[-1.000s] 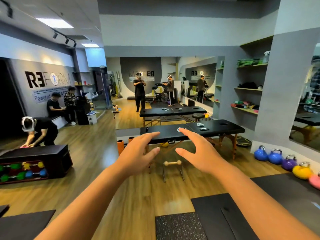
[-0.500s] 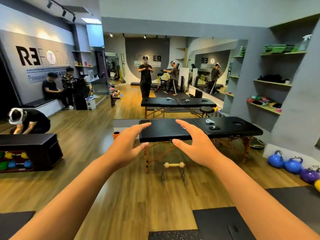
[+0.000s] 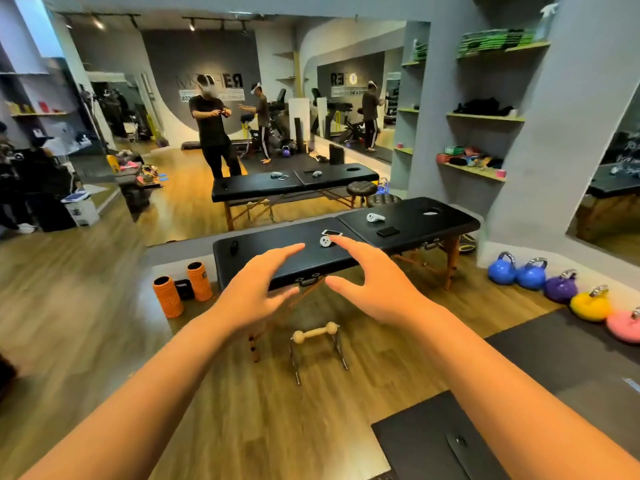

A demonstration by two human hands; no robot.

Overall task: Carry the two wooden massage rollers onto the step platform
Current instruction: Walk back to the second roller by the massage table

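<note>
A wooden roller [image 3: 314, 332] with two ball ends lies across a small metal stand [image 3: 319, 355] on the wooden floor, in front of a black massage table [image 3: 408, 230]. My left hand [image 3: 256, 289] and my right hand [image 3: 377, 285] are stretched out ahead at chest height, well short of the roller and above it. Both hands have straight, spread fingers and hold nothing. A second roller and the step platform do not show in this view.
Two orange foam rollers [image 3: 168, 296] stand left of the table. A row of coloured kettlebells [image 3: 557, 289] lines the right wall. Black mats [image 3: 571, 358] lie at the lower right. A big mirror behind the table reflects people and another table.
The view has moved forward and swung right, so the table and roller stand are closer. The black box with dumbbells at the left has left the view. Both hands stay outstretched.
</note>
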